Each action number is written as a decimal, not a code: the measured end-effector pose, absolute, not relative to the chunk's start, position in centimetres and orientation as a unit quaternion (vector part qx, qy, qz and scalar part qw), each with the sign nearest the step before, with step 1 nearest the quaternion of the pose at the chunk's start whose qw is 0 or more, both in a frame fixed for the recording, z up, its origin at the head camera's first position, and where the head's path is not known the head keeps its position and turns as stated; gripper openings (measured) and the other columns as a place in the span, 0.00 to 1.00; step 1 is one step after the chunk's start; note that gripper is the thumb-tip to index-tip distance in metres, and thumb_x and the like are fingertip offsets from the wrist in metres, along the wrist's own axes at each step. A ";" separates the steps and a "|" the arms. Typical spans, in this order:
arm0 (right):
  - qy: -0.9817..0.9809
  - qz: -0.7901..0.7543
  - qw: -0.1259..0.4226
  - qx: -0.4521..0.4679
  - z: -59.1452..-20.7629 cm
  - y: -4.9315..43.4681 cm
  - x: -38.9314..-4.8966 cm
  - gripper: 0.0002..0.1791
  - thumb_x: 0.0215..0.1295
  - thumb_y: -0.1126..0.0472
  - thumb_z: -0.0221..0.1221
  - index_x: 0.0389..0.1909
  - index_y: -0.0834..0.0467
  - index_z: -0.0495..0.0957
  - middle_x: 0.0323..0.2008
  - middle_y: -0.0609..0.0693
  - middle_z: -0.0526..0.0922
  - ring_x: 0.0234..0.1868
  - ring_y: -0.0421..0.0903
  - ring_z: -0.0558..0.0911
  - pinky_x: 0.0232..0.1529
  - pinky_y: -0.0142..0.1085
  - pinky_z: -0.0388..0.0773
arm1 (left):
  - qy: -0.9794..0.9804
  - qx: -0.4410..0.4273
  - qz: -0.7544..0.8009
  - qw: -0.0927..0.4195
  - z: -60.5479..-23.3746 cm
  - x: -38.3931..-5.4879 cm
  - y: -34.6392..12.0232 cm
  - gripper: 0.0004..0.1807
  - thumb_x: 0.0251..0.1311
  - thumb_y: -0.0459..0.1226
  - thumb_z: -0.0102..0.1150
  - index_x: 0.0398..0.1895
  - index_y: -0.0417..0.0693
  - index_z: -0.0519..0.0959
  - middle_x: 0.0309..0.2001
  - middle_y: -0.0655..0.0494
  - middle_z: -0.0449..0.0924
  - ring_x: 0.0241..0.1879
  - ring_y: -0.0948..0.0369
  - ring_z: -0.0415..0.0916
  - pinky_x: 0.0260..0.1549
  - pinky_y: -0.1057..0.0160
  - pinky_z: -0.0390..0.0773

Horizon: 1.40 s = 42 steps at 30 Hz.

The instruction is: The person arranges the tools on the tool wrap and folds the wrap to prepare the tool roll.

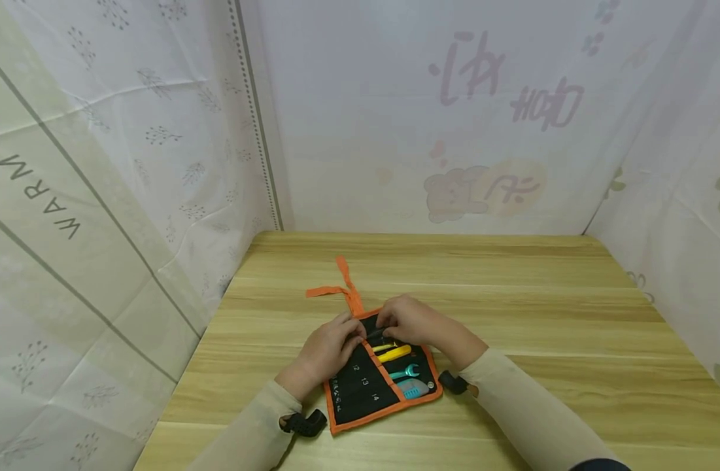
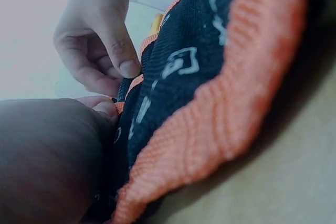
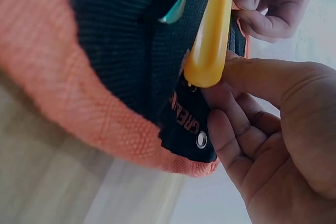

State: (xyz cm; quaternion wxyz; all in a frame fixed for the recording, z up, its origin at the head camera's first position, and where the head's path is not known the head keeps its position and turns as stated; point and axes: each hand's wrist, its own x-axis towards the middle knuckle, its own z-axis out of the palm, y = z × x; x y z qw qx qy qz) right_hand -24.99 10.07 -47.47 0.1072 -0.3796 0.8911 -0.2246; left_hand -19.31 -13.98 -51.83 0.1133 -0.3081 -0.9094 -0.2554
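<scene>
A black tool pouch [image 1: 362,409] with orange trim lies unfolded on the table, with numbers printed on its front. My left hand [image 1: 330,347] pinches the orange-edged lip of the pocket row near its far end. Just across from it, my right hand [image 1: 415,320] has thumb and fingers curled at a slim dark thing [image 2: 123,89] by the pocket mouth; its kind cannot be told. From the pockets stick out a yellow handle [image 3: 210,45], a thinner yellow piece [image 1: 385,346], a teal open-end wrench [image 1: 408,371] and a teal-and-grey tool [image 1: 412,389].
Two orange tie straps [image 1: 327,291] trail from the pouch's far edge over the wood-grain table [image 1: 513,405]. Patterned white curtains [image 1: 365,131] enclose the back and both sides. A black wrist device [image 1: 305,424] sits on each sleeve.
</scene>
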 end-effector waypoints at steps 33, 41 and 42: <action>0.896 -0.229 0.115 -0.363 -47.7 10.6 -24.5 0.07 0.69 0.59 0.71 0.46 0.50 0.86 0.39 0.38 0.81 0.36 0.35 0.80 0.39 0.33 0.80 | -0.909 -0.298 -0.271 0.105 -51.5 -19.1 -14.0 0.05 0.70 0.39 0.68 0.44 0.58 0.81 0.42 0.64 0.76 0.38 0.68 0.76 0.38 0.63 0.80; 0.893 -0.223 0.132 -0.369 -47.7 13.7 -22.9 0.17 0.69 0.52 0.70 0.55 0.50 0.84 0.49 0.41 0.81 0.46 0.40 0.79 0.49 0.40 0.80 | -0.930 -0.270 -0.246 0.037 -49.8 -17.9 -14.6 0.12 0.66 0.51 0.72 0.42 0.59 0.79 0.40 0.65 0.75 0.35 0.66 0.72 0.37 0.62 0.77; 0.891 -0.226 0.133 -0.370 -47.7 14.2 -22.7 0.19 0.69 0.51 0.71 0.57 0.51 0.83 0.50 0.42 0.81 0.48 0.41 0.80 0.50 0.40 0.80 | -0.932 -0.268 -0.242 0.029 -49.6 -17.6 -14.6 0.14 0.66 0.52 0.72 0.42 0.59 0.79 0.41 0.65 0.75 0.35 0.66 0.72 0.37 0.61 0.77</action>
